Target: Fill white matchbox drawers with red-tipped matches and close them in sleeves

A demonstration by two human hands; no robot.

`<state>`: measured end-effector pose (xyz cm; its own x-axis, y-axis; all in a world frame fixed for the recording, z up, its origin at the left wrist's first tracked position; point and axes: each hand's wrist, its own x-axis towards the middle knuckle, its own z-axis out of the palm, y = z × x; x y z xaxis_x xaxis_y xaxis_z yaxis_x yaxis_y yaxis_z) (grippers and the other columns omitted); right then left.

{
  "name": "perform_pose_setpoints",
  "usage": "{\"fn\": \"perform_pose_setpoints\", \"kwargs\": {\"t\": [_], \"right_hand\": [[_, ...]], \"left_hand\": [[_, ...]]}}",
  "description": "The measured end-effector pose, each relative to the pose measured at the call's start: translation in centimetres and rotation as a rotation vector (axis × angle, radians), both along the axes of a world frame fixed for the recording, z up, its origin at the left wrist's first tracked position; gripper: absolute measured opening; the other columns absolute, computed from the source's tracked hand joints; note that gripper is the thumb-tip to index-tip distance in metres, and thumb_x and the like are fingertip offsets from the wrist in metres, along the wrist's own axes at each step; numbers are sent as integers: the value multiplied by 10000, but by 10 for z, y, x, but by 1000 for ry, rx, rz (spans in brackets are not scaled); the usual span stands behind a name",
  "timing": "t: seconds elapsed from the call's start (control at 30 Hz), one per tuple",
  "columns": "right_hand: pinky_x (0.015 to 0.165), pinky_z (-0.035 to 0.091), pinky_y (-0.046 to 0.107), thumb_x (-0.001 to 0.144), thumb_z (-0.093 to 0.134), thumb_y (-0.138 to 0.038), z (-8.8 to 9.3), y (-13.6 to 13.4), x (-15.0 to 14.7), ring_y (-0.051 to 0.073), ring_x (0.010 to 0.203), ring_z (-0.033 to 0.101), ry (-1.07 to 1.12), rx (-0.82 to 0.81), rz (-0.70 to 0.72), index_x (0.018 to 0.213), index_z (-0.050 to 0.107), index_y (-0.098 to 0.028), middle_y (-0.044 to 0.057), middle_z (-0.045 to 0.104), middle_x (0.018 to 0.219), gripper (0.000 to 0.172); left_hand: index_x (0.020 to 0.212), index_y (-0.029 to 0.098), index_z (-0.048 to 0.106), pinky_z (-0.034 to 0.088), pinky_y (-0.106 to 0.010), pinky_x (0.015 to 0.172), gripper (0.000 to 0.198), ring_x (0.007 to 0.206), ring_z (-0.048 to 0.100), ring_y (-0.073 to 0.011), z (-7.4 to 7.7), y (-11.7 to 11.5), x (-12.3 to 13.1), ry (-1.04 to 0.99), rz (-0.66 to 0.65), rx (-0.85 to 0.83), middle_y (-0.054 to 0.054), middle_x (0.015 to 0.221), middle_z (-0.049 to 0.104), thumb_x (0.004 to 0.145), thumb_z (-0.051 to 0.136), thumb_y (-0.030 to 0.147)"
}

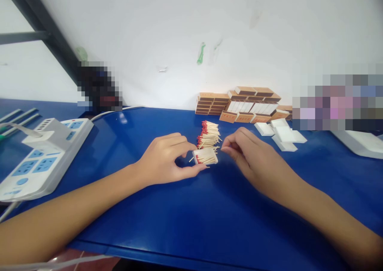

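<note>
My left hand (169,158) grips a small white matchbox tray (214,162) at its left end, between thumb and fingers. Several red-tipped matches (206,158) lie inside the tray, heads to the left. Just behind it sits a pile of loose matches (210,135) on the blue table, also with heads to the left. To the right of the tray, my right hand (247,153) has its thumb and index finger pinched together near the ends of the piled matches. Whether a match is between those fingertips is too small to make out.
Stacked matchboxes (213,103) stand against the white wall at the back. Several empty white trays (285,133) lie behind my right hand. A power strip (44,159) with a plugged-in adapter takes up the left side of the blue table (191,219). Blurred patches hide things at both sides.
</note>
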<state>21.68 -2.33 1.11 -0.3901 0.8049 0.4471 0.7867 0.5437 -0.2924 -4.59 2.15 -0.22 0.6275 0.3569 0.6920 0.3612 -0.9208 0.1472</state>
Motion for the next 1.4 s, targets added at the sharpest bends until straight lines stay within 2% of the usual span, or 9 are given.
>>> {"fn": "perform_pose_setpoints", "kwargs": {"t": [0.13, 0.23, 0.37, 0.63, 0.77, 1.1, 1.23, 1.4], "right_hand": [[676, 471, 315, 1053, 538, -253, -7, 5, 5, 168, 739, 577, 26, -73, 15, 1033, 590, -220, 36, 599, 961, 65], [766, 504, 334, 1039, 580, -277, -16, 13, 13, 188, 855, 602, 7, -158, 79, 1123, 626, -233, 53, 603, 1049, 105], [807, 501, 356, 1041, 591, -332, -23, 19, 16, 207, 922, 594, -10, -260, 102, 1037, 635, -238, 52, 594, 1028, 104], [777, 488, 364, 1036, 600, -415, -25, 16, 13, 210, 874, 575, 4, -259, 60, 1024, 617, -238, 46, 594, 989, 178], [783, 498, 371, 1033, 586, -482, -27, 19, 17, 219, 909, 584, 13, -243, 40, 1113, 612, -237, 64, 608, 1063, 259], [742, 494, 353, 1069, 504, -355, -18, 18, 23, 197, 836, 604, -48, -311, 87, 948, 623, -232, 56, 629, 985, 210], [706, 485, 345, 1059, 532, -357, -12, 10, 11, 195, 785, 601, -15, -251, 28, 954, 623, -231, 48, 642, 921, 188], [685, 482, 336, 1029, 585, -341, -17, 1, -4, 202, 800, 617, -51, -224, 36, 974, 604, -229, 49, 650, 933, 127]], "left_hand": [[964, 132, 741, 450, -288, 595, 319, 595, 526, -130, 0, 2, -1, -4, 35, -2, 11, 654, 596, 913, 760, 446], [950, 148, 747, 449, -282, 592, 306, 618, 549, -135, 0, 5, -2, -37, 89, -27, 7, 667, 603, 906, 763, 450], [928, 144, 756, 450, -279, 583, 300, 625, 557, -135, -1, 5, -2, -52, 108, -52, 3, 669, 604, 899, 770, 443], [924, 144, 761, 451, -285, 589, 285, 622, 553, -135, 2, 5, -3, -69, 126, -29, 4, 665, 604, 897, 769, 427], [919, 144, 760, 446, -282, 583, 274, 617, 552, -133, 3, 7, -3, -81, 130, -24, 4, 664, 608, 892, 775, 417], [919, 157, 751, 447, -272, 580, 277, 604, 547, -124, 4, 7, -4, -120, 124, 14, 16, 647, 604, 899, 772, 433], [933, 172, 749, 452, -271, 587, 290, 610, 549, -124, 3, 7, -4, -113, 132, 2, 18, 653, 608, 908, 754, 462], [930, 171, 746, 454, -276, 595, 288, 608, 538, -122, 2, 6, -4, -97, 126, -16, 16, 658, 610, 913, 751, 458]]}}
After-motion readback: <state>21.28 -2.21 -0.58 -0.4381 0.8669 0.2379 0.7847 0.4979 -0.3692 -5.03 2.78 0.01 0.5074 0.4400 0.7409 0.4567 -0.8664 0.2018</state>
